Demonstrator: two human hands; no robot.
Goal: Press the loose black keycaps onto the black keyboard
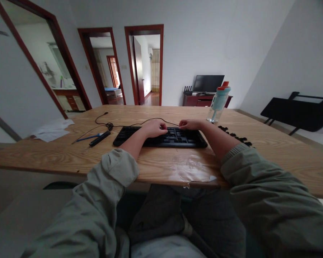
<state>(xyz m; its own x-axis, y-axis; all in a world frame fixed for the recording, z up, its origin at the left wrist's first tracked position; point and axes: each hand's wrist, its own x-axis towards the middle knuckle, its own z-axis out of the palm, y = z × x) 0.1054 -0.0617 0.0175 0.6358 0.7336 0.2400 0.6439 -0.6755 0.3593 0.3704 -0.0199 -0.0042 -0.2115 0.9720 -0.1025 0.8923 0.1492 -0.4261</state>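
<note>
A black computer keyboard (174, 141) lies on the wooden table in front of me. My left hand (154, 128) is over its middle, fingers curled and thumb stretched along the keys; whatever lies under the fingers is hidden. At the back edge, right of the middle, my right hand (190, 124) has its fingertips pinched together. I cannot make out anything between them. A thin black cable (156, 118) runs behind the keyboard and passes close to the right fingertips. Several small black pieces, apparently keycaps (234, 135), lie in a row beyond my right forearm.
Left of the keyboard are a black-handled tool (100, 138), a blue slim tool (88, 137) and the bundled cable end. White paper (54, 130) lies farther left. A clear bottle (219, 102) with a red lid stands at the back right. Clear film (191, 170) covers the table's front edge.
</note>
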